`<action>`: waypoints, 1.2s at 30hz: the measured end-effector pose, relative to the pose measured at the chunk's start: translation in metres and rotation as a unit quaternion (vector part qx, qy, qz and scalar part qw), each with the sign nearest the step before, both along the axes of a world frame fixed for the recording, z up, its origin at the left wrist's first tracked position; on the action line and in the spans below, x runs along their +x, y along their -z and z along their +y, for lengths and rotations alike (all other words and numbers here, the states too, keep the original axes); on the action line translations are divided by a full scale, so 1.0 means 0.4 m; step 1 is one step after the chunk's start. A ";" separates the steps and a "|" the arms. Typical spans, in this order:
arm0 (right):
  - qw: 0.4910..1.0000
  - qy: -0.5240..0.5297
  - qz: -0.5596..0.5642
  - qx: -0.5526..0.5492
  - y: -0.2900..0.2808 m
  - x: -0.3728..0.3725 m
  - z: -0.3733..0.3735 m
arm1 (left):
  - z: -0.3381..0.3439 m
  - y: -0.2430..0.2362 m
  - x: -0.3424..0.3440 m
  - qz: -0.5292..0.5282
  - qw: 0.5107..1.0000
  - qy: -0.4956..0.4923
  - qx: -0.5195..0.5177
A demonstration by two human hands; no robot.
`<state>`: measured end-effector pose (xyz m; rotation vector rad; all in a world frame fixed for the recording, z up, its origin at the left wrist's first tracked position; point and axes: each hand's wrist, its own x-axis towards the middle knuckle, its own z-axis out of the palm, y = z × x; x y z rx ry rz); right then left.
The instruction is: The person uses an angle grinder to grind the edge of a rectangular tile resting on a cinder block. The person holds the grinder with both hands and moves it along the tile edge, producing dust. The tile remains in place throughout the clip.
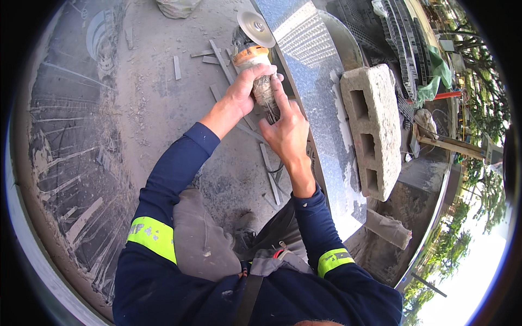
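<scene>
While hands (285, 127) grip grinder (251, 55), hollow block (387, 127) by slab (310, 81), strips (177, 67)

The floor here is a grey, rough floor (155, 103), covered with pale dust and small crumbs, and several thin, straight grey strips (176, 67) lie on it. At the left I see a dark grey surface with pale streaks (57, 130); whether it is a wall, I cannot tell. At the right, beyond a crumpled green sheet (436, 68), there are leafy green trees (492, 98). Strong daylight comes from a bright white sky (484, 271).
</scene>
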<state>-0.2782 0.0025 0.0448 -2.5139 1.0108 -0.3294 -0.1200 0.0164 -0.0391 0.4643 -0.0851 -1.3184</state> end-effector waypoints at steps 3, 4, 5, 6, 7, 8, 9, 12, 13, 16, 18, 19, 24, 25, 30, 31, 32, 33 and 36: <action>1.000 0.008 -0.007 -0.003 0.004 0.046 -0.011 | -0.026 0.007 0.039 -0.002 1.000 -0.019 0.007; 1.000 0.010 -0.010 -0.003 0.005 0.057 -0.015 | -0.039 0.006 0.050 0.003 1.000 -0.024 0.013; 1.000 0.011 -0.004 -0.009 0.004 0.070 -0.020 | -0.048 0.006 0.061 -0.002 1.000 -0.023 0.016; 1.000 0.012 0.001 -0.015 0.002 0.084 -0.025 | -0.056 0.006 0.072 -0.007 1.000 -0.022 0.018; 1.000 0.013 0.005 -0.020 0.003 0.097 -0.029 | -0.063 0.008 0.086 -0.013 0.999 -0.021 0.022; 1.000 0.012 0.002 -0.021 0.005 0.108 -0.032 | -0.070 0.010 0.102 0.002 1.000 -0.016 0.016; 1.000 0.011 0.004 -0.019 0.007 0.109 -0.028 | -0.065 0.017 0.104 -0.001 0.999 -0.022 0.025; 1.000 0.017 0.008 -0.016 0.007 0.088 -0.026 | -0.049 -0.020 0.068 -0.002 0.998 -0.039 0.040; 1.000 0.016 0.006 -0.009 0.004 0.069 -0.011 | -0.032 -0.022 0.053 -0.001 0.999 -0.025 0.039; 1.000 0.015 -0.002 0.002 -0.001 0.012 0.024 | 0.012 -0.022 0.014 0.012 0.999 0.011 0.031; 1.000 0.012 -0.012 0.001 0.001 -0.022 0.036 | 0.030 -0.025 -0.018 0.009 0.999 0.005 0.037; 1.000 0.012 -0.008 0.005 0.000 -0.033 0.039 | 0.035 -0.028 -0.032 0.008 0.999 0.002 0.038; 1.000 0.022 0.011 0.009 -0.014 -0.043 0.045 | 0.035 -0.012 -0.042 0.011 0.999 0.005 0.050; 1.000 0.021 0.006 0.010 -0.013 -0.038 0.042 | 0.031 -0.009 -0.036 0.013 0.999 0.008 0.045; 1.000 0.021 -0.006 0.009 -0.002 0.021 0.003 | -0.010 -0.007 0.026 0.002 0.999 0.006 0.033; 1.000 0.023 0.000 0.005 -0.001 0.035 -0.003 | -0.020 -0.004 0.040 0.000 1.000 0.003 0.031; 1.000 0.025 0.005 0.002 -0.001 0.049 -0.009 | -0.033 -0.001 0.053 -0.003 1.000 0.000 0.029; 1.000 0.027 0.011 -0.002 0.002 0.062 -0.016 | -0.044 0.001 0.065 -0.005 1.000 -0.002 0.027; 1.000 0.024 -0.006 -0.009 0.009 0.092 -0.028 | -0.064 0.000 0.097 -0.019 0.999 -0.011 0.033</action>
